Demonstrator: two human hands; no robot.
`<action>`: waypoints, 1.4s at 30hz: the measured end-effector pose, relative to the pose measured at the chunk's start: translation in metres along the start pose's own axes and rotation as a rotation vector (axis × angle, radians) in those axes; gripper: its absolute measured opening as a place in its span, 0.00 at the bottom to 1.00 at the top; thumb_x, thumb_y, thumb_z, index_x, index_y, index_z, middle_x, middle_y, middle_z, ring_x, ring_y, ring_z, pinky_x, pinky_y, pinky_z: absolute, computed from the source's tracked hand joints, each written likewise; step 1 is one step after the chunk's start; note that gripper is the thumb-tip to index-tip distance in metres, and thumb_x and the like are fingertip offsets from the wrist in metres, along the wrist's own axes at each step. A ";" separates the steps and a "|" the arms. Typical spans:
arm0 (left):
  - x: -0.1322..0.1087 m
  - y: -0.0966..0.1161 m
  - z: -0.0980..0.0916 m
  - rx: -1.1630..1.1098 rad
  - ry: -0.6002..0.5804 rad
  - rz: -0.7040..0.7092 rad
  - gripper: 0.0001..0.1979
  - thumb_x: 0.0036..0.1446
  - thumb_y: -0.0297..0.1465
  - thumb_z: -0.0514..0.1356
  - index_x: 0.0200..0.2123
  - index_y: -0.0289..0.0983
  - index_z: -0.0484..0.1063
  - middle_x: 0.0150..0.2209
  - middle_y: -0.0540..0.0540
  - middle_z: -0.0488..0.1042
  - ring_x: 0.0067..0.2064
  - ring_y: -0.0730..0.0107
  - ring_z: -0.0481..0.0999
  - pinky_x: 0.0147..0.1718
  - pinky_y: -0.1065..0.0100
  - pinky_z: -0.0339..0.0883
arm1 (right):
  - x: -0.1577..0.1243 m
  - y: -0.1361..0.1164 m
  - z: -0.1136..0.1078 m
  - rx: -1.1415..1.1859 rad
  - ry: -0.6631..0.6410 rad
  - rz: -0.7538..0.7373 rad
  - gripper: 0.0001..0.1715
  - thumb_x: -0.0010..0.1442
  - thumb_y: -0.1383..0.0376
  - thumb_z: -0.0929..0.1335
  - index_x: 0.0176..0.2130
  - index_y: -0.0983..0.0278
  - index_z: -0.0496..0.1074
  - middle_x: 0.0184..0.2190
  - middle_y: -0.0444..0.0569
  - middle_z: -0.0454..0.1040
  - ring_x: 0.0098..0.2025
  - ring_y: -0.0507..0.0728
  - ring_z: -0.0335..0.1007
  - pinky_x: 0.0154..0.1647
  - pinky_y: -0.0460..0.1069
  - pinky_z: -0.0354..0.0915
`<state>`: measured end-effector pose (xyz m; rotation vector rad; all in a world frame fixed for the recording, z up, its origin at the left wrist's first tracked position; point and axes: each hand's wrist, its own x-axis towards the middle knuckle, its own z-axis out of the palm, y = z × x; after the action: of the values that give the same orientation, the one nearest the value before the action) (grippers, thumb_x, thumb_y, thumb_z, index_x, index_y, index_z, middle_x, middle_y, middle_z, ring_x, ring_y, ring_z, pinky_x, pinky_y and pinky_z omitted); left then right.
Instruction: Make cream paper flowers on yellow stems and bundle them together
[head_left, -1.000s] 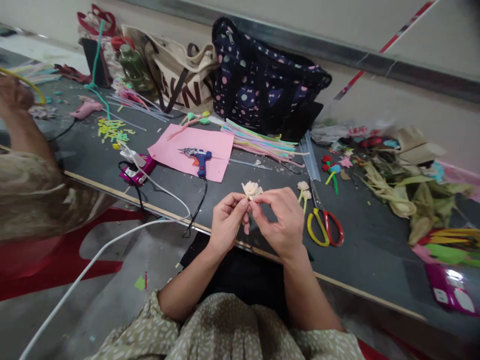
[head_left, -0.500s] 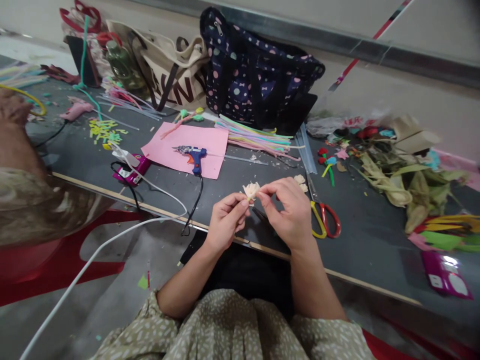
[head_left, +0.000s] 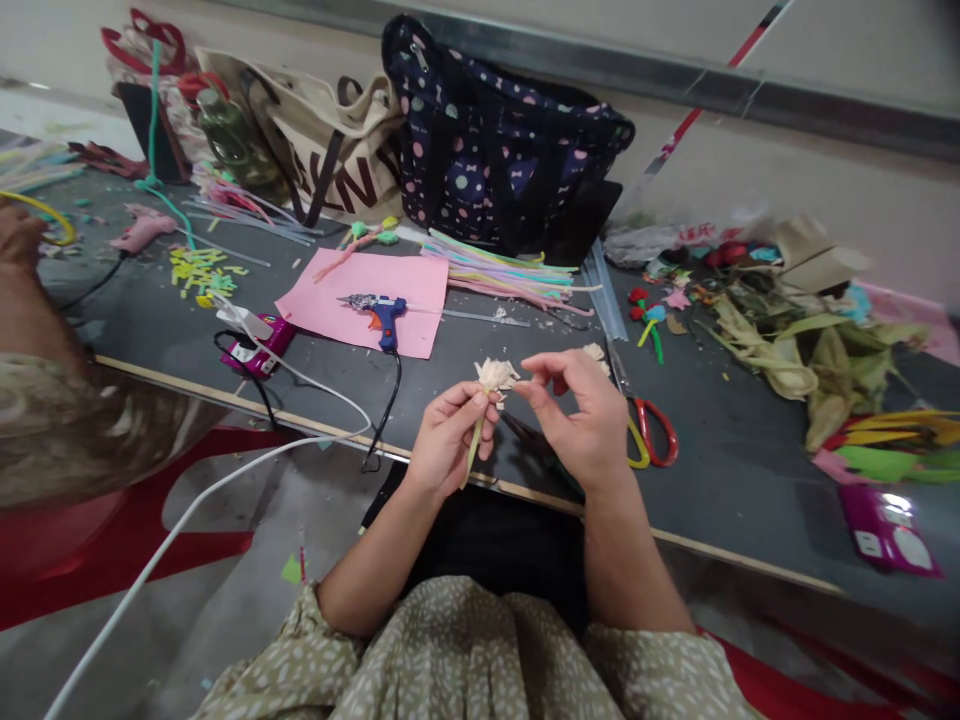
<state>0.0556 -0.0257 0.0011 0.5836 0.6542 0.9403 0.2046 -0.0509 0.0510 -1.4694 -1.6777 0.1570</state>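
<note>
A cream craft flower [head_left: 496,374] with ragged petals and a flat yellow-green stem [head_left: 472,455] is pinched just below its head by my left hand [head_left: 450,430]. The stem hangs down past the palm. To the right of the petals is my right hand [head_left: 577,415], its thumb and index fingertips slightly apart, with nothing visible between them. Behind that hand lies another cream piece [head_left: 596,356], partly hidden. Scissors [head_left: 657,432] with red and yellow handles rest beside my right hand. A dark pointed tool [head_left: 525,432] lies under the hands, mostly covered.
A blue glue gun [head_left: 388,318] lies on pink paper [head_left: 319,290]. Behind are pipe cleaners [head_left: 510,270] and a navy bag [head_left: 480,150]. Dried husks [head_left: 772,350] lie right. A white cable [head_left: 225,482] crosses the table edge. Another person's hand [head_left: 21,235] is at far left.
My right fingers have come away from the petals and parted slightly. My left hand has turned the flower, so its stem now shows. The whole view has shifted a little.
</note>
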 end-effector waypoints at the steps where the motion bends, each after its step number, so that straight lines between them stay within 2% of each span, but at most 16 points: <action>1: 0.001 0.000 0.000 -0.019 0.005 -0.013 0.11 0.50 0.35 0.66 0.33 0.33 0.72 0.26 0.50 0.70 0.21 0.81 0.65 0.15 0.78 0.60 | -0.002 0.001 -0.001 0.011 0.050 0.043 0.08 0.62 0.59 0.66 0.38 0.60 0.71 0.30 0.46 0.72 0.32 0.54 0.65 0.35 0.50 0.64; 4: 0.006 0.000 -0.002 -0.031 0.004 -0.020 0.12 0.50 0.35 0.66 0.33 0.33 0.71 0.26 0.50 0.70 0.23 0.81 0.67 0.18 0.77 0.64 | -0.010 0.005 -0.002 0.043 0.162 0.162 0.08 0.61 0.59 0.67 0.36 0.61 0.71 0.30 0.45 0.72 0.30 0.52 0.65 0.33 0.49 0.64; 6: 0.009 -0.002 -0.002 -0.019 -0.003 -0.002 0.12 0.50 0.36 0.66 0.32 0.33 0.71 0.26 0.50 0.70 0.23 0.80 0.68 0.20 0.76 0.67 | -0.015 0.009 -0.002 0.083 0.179 0.223 0.09 0.61 0.59 0.67 0.34 0.62 0.71 0.29 0.44 0.71 0.29 0.52 0.64 0.32 0.48 0.63; 10: 0.015 -0.010 0.001 0.009 0.003 0.050 0.12 0.50 0.37 0.67 0.30 0.33 0.72 0.27 0.50 0.72 0.26 0.79 0.71 0.28 0.75 0.69 | -0.025 0.014 0.004 0.144 0.140 0.287 0.08 0.61 0.60 0.67 0.33 0.62 0.71 0.28 0.43 0.71 0.28 0.50 0.64 0.32 0.46 0.63; 15: 0.023 -0.020 0.005 0.054 0.013 0.188 0.12 0.45 0.37 0.70 0.31 0.35 0.76 0.38 0.46 0.74 0.38 0.73 0.74 0.42 0.71 0.68 | -0.036 0.015 0.014 0.214 0.037 0.266 0.07 0.61 0.61 0.67 0.38 0.62 0.71 0.34 0.46 0.73 0.33 0.52 0.68 0.35 0.48 0.66; 19: 0.025 -0.020 0.010 0.105 -0.093 0.195 0.14 0.44 0.38 0.70 0.32 0.36 0.77 0.40 0.44 0.72 0.40 0.69 0.72 0.41 0.68 0.68 | -0.041 0.017 0.023 0.269 -0.028 0.174 0.08 0.60 0.63 0.67 0.41 0.61 0.71 0.39 0.48 0.73 0.38 0.54 0.69 0.38 0.48 0.67; 23: 0.022 -0.015 0.012 0.183 -0.146 0.235 0.12 0.46 0.38 0.69 0.30 0.36 0.78 0.40 0.44 0.70 0.42 0.67 0.72 0.44 0.67 0.67 | -0.043 0.021 0.026 0.284 0.006 0.109 0.05 0.61 0.67 0.65 0.38 0.60 0.71 0.35 0.47 0.74 0.40 0.54 0.70 0.40 0.49 0.67; 28: 0.023 -0.008 0.002 0.370 -0.227 0.367 0.08 0.49 0.35 0.67 0.30 0.37 0.80 0.39 0.42 0.72 0.44 0.64 0.72 0.47 0.62 0.65 | -0.041 0.025 0.023 0.300 -0.010 0.112 0.07 0.63 0.66 0.63 0.37 0.61 0.71 0.34 0.47 0.74 0.40 0.54 0.70 0.43 0.50 0.66; 33: 0.027 0.001 -0.009 0.525 -0.315 0.440 0.05 0.51 0.32 0.66 0.33 0.39 0.81 0.39 0.40 0.73 0.43 0.64 0.72 0.46 0.61 0.65 | -0.044 0.029 0.033 0.400 -0.118 0.191 0.09 0.64 0.64 0.62 0.36 0.62 0.72 0.33 0.46 0.73 0.39 0.54 0.70 0.42 0.48 0.66; 37: 0.026 0.007 -0.013 0.539 -0.283 0.443 0.03 0.48 0.30 0.68 0.30 0.39 0.80 0.36 0.42 0.73 0.40 0.65 0.73 0.43 0.62 0.65 | -0.046 0.030 0.033 0.396 -0.138 0.264 0.09 0.63 0.62 0.63 0.40 0.62 0.71 0.36 0.46 0.74 0.38 0.54 0.71 0.39 0.47 0.67; 39: 0.026 0.010 -0.013 0.522 -0.240 0.455 0.04 0.46 0.30 0.69 0.28 0.38 0.80 0.35 0.42 0.74 0.39 0.65 0.73 0.42 0.63 0.66 | -0.050 0.032 0.023 0.288 -0.127 0.273 0.09 0.63 0.63 0.63 0.42 0.61 0.71 0.38 0.47 0.74 0.39 0.54 0.71 0.40 0.48 0.67; 42: 0.025 0.014 -0.014 0.500 -0.176 0.469 0.06 0.43 0.31 0.70 0.27 0.38 0.79 0.34 0.42 0.74 0.37 0.65 0.73 0.39 0.64 0.67 | -0.063 0.042 0.000 0.012 -0.178 0.241 0.10 0.64 0.63 0.62 0.43 0.61 0.71 0.39 0.50 0.74 0.42 0.57 0.71 0.45 0.52 0.67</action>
<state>0.0492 0.0051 -0.0048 1.2909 0.6049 1.1470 0.2303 -0.0920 -0.0064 -1.6873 -1.6291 0.4399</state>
